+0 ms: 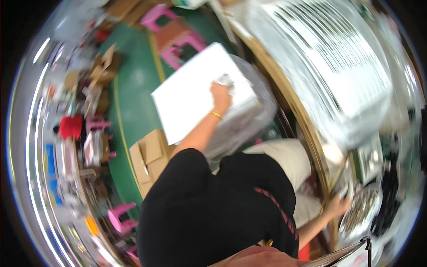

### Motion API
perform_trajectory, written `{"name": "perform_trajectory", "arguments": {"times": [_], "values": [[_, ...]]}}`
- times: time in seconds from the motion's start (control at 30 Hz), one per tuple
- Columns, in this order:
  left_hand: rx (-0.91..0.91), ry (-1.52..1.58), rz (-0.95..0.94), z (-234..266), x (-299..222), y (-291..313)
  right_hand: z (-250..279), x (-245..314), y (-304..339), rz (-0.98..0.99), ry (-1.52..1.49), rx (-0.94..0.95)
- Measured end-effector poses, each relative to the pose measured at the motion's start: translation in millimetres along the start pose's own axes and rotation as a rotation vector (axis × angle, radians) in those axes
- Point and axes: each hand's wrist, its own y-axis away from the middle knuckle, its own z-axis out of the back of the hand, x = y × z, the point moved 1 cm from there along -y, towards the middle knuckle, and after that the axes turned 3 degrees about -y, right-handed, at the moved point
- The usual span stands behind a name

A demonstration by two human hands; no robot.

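My left hand (221, 97) is closed on a crumpled whitish cloth or wrap (225, 80); blur hides which. It rests over a large white panel or sheet (187, 98), which lies on a stack wrapped in clear plastic (262, 86). At the lower right, my right hand (339, 206) reaches over the workbench edge, its fingers curled at a small pale object that is too smeared to name. Just beside that hand sits a round tray (361, 209) of small metallic-looking pieces.
A workbench with a wooden edge (291, 91) runs along my right, bearing rows of white strips (329, 53) in plastic. Cardboard boxes (149, 155) and pink stools (189, 46) stand on the green floor (133, 84). Someone in red (71, 127) is far left.
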Motion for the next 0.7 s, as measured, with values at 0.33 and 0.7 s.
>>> {"name": "perform_trajectory", "arguments": {"times": [0.33,0.7], "values": [[-0.246,0.503,0.33,-17,7,1,8,16,5,-0.166,-0.125,0.081],[-0.236,0.793,-0.071,56,-115,-84,1,25,-5,-0.023,-0.119,-0.046]]}}
